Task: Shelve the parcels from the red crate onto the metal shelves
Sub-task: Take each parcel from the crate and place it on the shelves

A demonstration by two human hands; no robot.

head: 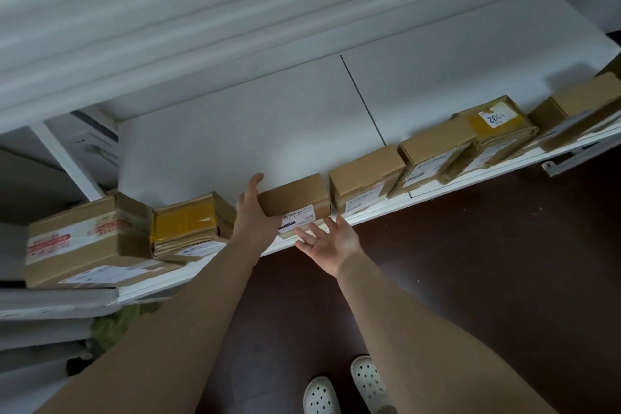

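Observation:
A small brown parcel [295, 197] with a white label sits on the white metal shelf [235, 131], near its front edge. My left hand [250, 212] lies flat against the parcel's left side, fingers straight and pointing to the back of the shelf. In front of the parcel, my right hand [331, 240] is spread open, its fingertips at the lower front face by the label. The red crate is out of view.
Several other parcels line the shelf's front edge: a large taped box [80, 239] and a yellow-taped one [190, 223] to the left, brown boxes [366, 178] running to the right. The back of the shelf is bare. A dark floor and my white clogs [366, 383] lie below.

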